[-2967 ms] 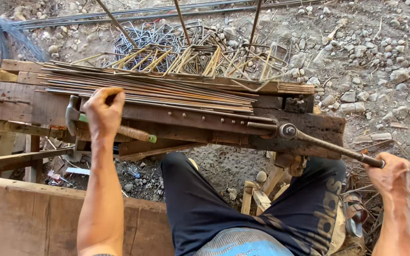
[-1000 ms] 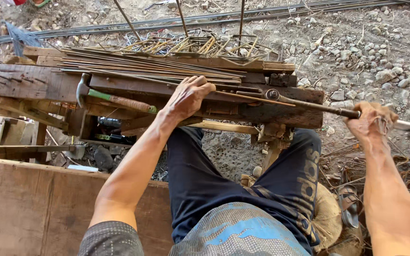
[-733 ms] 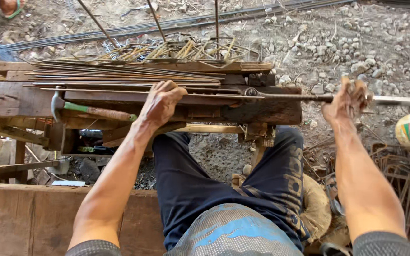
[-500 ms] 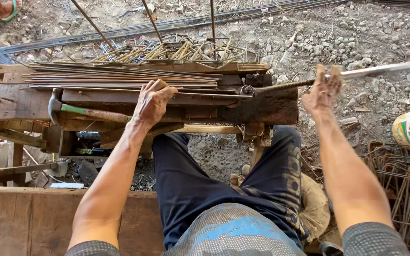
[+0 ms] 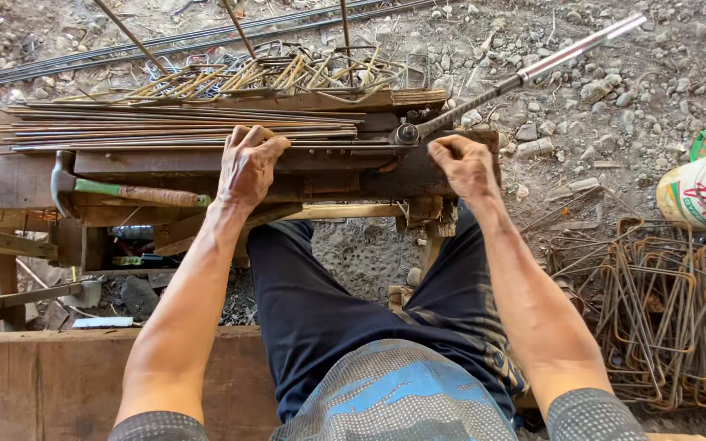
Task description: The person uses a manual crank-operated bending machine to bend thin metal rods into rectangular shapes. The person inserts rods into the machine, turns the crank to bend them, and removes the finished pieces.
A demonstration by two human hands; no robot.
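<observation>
Right hand (image 5: 466, 167) left the long metal bending lever (image 5: 525, 75), now fisted at 3 o'clock; left hand (image 5: 248, 167) presses thin rusty steel rods (image 5: 173, 135), grip loose.

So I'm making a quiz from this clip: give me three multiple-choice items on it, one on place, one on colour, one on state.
1. Where does the hammer lie?
A. on the bench, left of the left hand
B. on the gravel
C. on the lap

2. What colour is the band near the hammer's head?
A. red
B. green
C. white

3. What does the right hand hold?
A. the lever
B. the hammer
C. neither; it rests on the bench

Answers: A, it lies beside that hand; B, green shows by the head; C, the lever stands clear of the hand.
</observation>
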